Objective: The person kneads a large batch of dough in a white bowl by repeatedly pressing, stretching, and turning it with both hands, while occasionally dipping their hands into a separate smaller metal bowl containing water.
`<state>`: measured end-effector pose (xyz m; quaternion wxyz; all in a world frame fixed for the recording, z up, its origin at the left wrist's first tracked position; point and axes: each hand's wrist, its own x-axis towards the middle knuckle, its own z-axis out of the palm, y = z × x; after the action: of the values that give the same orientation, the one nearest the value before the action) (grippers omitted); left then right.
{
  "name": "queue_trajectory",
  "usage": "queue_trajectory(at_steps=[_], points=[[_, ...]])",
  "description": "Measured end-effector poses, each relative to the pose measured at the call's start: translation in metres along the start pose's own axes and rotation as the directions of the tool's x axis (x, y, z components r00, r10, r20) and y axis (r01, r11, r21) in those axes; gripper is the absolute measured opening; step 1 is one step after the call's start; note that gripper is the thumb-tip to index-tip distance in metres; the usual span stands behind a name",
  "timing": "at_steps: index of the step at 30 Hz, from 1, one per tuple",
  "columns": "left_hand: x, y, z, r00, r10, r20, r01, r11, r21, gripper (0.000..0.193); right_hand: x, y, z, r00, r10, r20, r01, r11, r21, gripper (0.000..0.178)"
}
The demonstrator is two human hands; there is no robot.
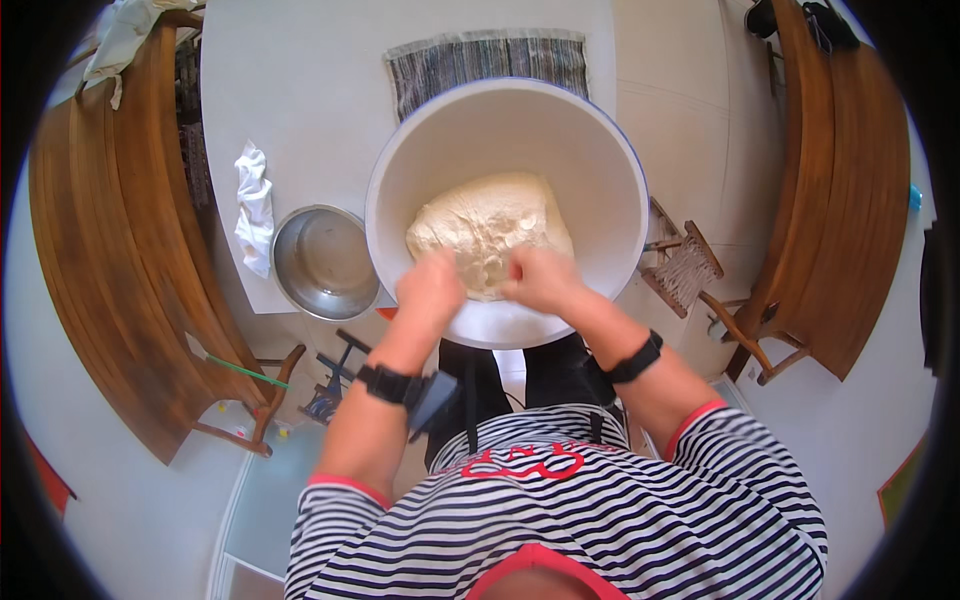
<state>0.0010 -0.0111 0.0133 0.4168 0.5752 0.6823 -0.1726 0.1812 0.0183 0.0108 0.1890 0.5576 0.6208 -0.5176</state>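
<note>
A large mound of pale dough (490, 215) lies in a wide white basin (510, 120) with a blue rim. Dents mark the dough's near part. My left hand (432, 290), slightly blurred, is closed in a fist at the dough's near left edge. Closed as well, my right hand (545, 280) rests its knuckles at the near right of the dough, with the thumb side facing inward. Neither fist shows anything gripped, though their undersides are hidden. Black bands circle both wrists.
Left of the basin stands a round metal bowl (325, 262) with some liquid in it, beside a crumpled white cloth (254, 210). A striped woven mat (490, 62) lies behind the basin on the white table (300, 80). Wooden benches (110, 250) flank both sides; a small woven-seat stool (685, 270) is at right.
</note>
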Motion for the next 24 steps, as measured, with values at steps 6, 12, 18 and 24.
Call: queue_trajectory(at_steps=[6, 12, 18, 24], points=[[0.061, -0.011, 0.032, 0.992, 0.021, -0.126, -0.020, 1.000, 0.013, 0.014, 0.078, -0.011, 0.007, 0.992, -0.081, 0.098, 0.104, 0.960, -0.260, 0.029], [0.081, -0.006, 0.033, 0.998, -0.032, -0.054, 0.036, 0.995, 0.088, 0.014, 0.092, -0.038, -0.014, 0.895, 0.132, 0.426, 0.035, 0.931, -0.363, 0.032], [0.012, 0.001, 0.033, 0.979, -0.068, -0.192, 0.021, 0.972, -0.235, 0.019, 0.020, 0.031, 0.033, 0.865, -0.390, -0.315, 0.389, 0.919, -0.070, 0.025], [0.051, 0.031, 0.036, 0.950, 0.011, -0.312, -0.061, 0.987, -0.151, 0.014, 0.054, 0.032, -0.007, 0.967, -0.037, -0.253, 0.036, 0.999, -0.009, 0.020]])
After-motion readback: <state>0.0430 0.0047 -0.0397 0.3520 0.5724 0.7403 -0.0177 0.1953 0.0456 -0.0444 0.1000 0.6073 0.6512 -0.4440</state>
